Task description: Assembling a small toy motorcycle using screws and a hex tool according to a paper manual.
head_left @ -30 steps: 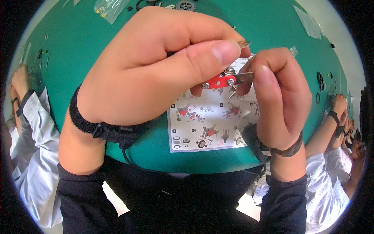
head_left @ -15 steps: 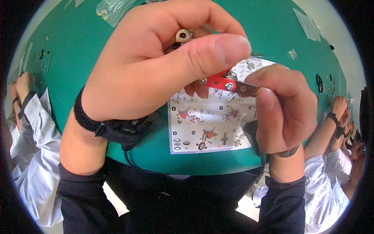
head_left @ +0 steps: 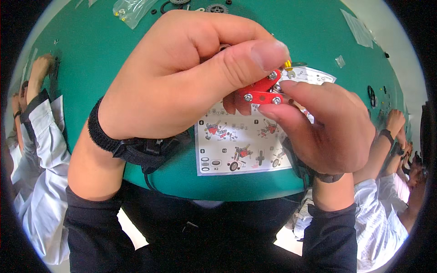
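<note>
Between the finger and thumb of my left hand (head_left: pixel 195 77) is a small red metal-plate model assembly (head_left: pixel 261 97), fastened with shiny bolts and nuts. The left palm and fingers hide much of it. My right hand (head_left: pixel 330 125) is closed, its thumb and forefinger pinching the assembly's right end around the bolted joint. A yellow piece (head_left: pixel 288 65) pokes out just past the left thumb tip. Beneath both hands lies a printed instruction sheet (head_left: pixel 211 142) with pictures of a toy motorcycle.
On the green table (head_left: pixel 91 77), a clear plastic bag (head_left: pixel 132 11) lies at the far left, near a grey toy wheel (head_left: pixel 217 8). Another flat clear bag (head_left: pixel 356 28) is far right. Other people sit close on both sides, with one person's hand (head_left: pixel 42 68) at left.
My right hand has shifted its pinch from the metal strip's outer end in to the bolted joint. The assembly has turned, showing more red plate and a yellow piece. My left hand keeps its hold.
</note>
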Available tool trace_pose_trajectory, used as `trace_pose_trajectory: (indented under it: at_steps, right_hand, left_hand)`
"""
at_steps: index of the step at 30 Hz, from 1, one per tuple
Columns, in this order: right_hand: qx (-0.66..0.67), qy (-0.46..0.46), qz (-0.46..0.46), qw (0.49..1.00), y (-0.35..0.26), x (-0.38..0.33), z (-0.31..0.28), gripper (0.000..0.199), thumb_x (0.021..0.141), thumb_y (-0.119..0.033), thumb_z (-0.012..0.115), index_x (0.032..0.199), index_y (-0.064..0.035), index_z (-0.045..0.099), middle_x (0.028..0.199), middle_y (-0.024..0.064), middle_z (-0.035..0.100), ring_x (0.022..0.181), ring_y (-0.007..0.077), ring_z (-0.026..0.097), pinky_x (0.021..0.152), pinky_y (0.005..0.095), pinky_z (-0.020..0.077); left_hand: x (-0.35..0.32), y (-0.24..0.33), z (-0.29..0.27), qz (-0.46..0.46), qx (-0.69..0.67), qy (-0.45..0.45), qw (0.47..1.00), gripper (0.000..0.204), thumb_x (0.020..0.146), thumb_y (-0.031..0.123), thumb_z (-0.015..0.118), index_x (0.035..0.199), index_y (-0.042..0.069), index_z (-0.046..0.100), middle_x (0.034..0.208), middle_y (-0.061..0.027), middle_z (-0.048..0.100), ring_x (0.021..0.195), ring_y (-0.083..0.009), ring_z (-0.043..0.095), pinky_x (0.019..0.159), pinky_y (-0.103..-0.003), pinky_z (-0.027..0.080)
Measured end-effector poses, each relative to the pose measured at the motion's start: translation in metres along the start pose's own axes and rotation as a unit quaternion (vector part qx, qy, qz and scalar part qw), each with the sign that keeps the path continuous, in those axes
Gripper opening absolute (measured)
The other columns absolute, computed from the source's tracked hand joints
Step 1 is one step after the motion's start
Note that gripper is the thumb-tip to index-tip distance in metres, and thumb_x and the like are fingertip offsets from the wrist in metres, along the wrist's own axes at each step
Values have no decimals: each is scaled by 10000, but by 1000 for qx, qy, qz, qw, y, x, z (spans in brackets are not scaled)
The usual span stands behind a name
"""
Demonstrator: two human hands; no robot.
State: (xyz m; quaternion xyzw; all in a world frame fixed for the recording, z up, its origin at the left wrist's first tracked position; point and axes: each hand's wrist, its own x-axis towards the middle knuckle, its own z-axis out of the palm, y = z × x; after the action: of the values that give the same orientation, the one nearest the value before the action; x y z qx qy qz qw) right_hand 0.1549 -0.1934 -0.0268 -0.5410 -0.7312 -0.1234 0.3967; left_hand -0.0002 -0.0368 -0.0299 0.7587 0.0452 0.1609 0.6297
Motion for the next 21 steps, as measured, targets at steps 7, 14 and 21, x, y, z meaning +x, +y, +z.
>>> trace_pose_trajectory:
  at_steps: [7,14,21]
  right_hand:
    - [2,21,-11,1000,2,-1,5,359,665,-89,864,943,18,665,746,127,695,573,176,639,508,245,480]
    - [-40,-5,80,996,-1,-1,0,341,707,-52,841,1003,18,686,736,34,678,526,15,434,457,167,269]
    - [-8,-49,293,955,7,-4,3,202,845,-39,727,1031,27,686,794,-1,658,628,18,521,542,143,345]
  left_hand:
    - [-9,-7,12,39,-24,60,997,413,966,337,548,1124,-30,651,965,-71,691,859,-98,627,748,-218,484]
    - [5,6,-3,-5,-114,-31,993,413,900,31,652,1246,-76,453,1079,-150,642,926,-136,639,824,-237,533]
    - [14,3,-30,-114,-268,-96,952,322,925,67,630,1182,-60,484,987,-107,658,867,-101,623,760,-229,527]
